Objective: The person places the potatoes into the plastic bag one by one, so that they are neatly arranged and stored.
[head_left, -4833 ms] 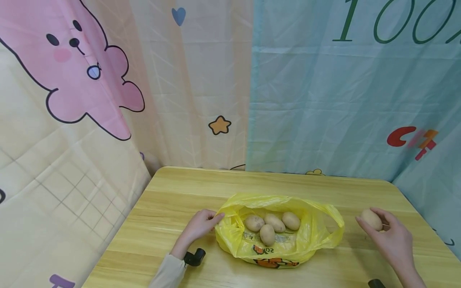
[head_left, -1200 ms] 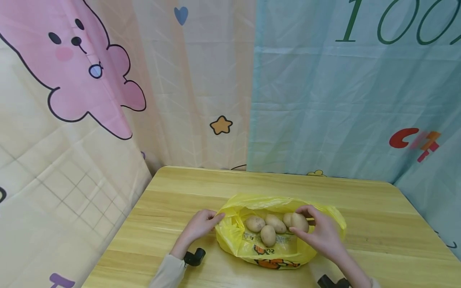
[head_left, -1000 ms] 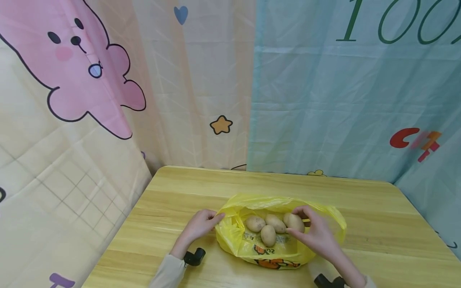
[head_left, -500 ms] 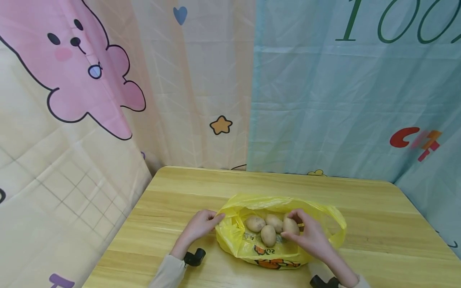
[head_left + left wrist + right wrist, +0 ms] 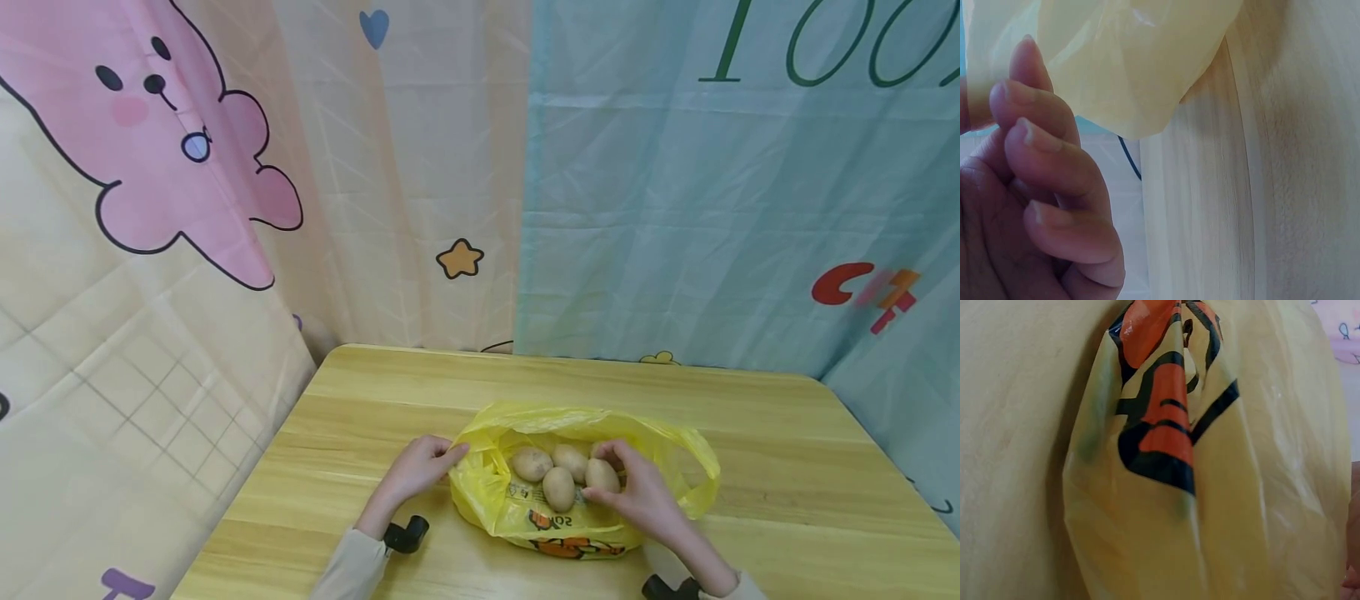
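Note:
A yellow plastic bag with orange and black print lies on the table, its mouth spread wide. Several potatoes rest inside it. My left hand pinches the bag's left rim between thumb and forefinger; in the left wrist view the other fingers are loosely curled beside the yellow film. Inside the bag's right half, my right hand holds a potato between thumb and fingers, and another potato is partly hidden behind it. The right wrist view is mostly filled by the bag's printed side, with only a sliver of hand at its right edge.
The wooden table extends around the bag on all sides. Printed curtains hang behind it and to both sides. A yellow bag handle loop stands up at the right. Black wrist cameras sit on both wrists.
My right hand has carried a potato from the table's right side into the bag, then lower and slightly left beside the other potatoes. My left hand has kept its place on the rim.

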The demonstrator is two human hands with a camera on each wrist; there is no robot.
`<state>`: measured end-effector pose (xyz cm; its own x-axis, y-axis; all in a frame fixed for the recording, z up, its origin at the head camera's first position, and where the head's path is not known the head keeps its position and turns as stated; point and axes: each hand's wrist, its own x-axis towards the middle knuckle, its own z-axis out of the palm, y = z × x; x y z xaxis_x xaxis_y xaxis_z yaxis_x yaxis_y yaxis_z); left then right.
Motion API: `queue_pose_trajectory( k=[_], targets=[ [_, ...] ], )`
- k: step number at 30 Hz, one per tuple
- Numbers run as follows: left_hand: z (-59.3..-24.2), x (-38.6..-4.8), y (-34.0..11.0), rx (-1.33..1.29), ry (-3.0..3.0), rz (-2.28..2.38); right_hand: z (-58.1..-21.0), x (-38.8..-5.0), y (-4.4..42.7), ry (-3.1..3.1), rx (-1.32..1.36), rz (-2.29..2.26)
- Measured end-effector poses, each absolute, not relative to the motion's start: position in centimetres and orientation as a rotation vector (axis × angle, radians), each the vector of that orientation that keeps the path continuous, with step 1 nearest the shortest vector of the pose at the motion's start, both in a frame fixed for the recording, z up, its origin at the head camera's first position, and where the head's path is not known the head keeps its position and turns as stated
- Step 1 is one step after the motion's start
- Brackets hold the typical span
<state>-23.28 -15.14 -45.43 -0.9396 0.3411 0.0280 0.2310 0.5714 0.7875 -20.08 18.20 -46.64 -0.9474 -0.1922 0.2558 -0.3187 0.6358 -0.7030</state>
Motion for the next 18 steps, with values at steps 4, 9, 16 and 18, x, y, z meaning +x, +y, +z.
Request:
queue_pose_trajectory(
  k=[4,9,16,18],
  targets=[
    [-45.31,-23.22,-15.13,0.493,2.663,1.314,-46.87,-20.04,18.12,-2.706,0.421,1.213],
    [-45.15,-23.19,-15.14,0.496,2.661,1.318,-47.11,-20.07,17.95,-2.716,0.409,1.219],
    [-45.04,-23.15,-15.08,0.487,2.661,1.318,-47.49,-20.08,17.81,-2.704,0.422,1.195],
    [-45.07,-23.14,-15.10,0.487,2.664,1.314,-47.64,-20.07,17.81,-2.699,0.440,1.181]
  ],
)
